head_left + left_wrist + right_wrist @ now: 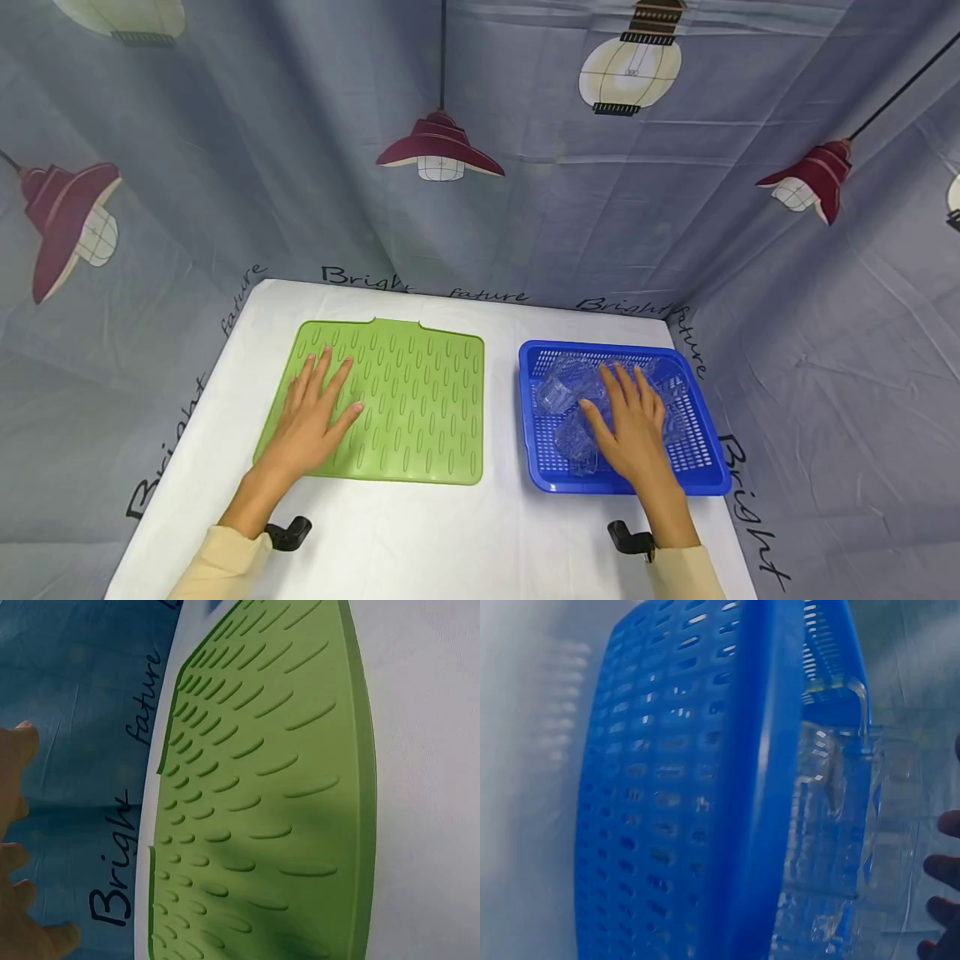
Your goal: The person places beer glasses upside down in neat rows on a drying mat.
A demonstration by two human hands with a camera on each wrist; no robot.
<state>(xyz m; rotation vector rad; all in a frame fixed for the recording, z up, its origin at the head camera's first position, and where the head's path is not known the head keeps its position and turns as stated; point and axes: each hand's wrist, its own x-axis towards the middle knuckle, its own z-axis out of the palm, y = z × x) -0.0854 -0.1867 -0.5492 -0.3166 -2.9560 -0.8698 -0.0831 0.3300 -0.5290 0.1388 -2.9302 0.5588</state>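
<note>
My left hand (307,425) hovers over the left part of a green mat (427,400) with raised oval ridges, its fingers spread and holding nothing. In the left wrist view, its fingertips show at the left edge, apart from the mat (322,825). On the other side, my right hand (633,429) is over a blue perforated plastic basket (577,487), fingers extended and spread. Several clear cups (558,392) lie jumbled inside the basket, partly hidden by that hand. The right wrist view shows the fingertips at the right, beside transparent cups (817,765) behind the basket rim (761,787).
Mat and basket lie side by side on a white-covered table (420,542), with a strip of cloth between them. A grey-blue curtain (525,233) printed with lamps and lettering surrounds the table's back and sides. The basket stands near the right edge.
</note>
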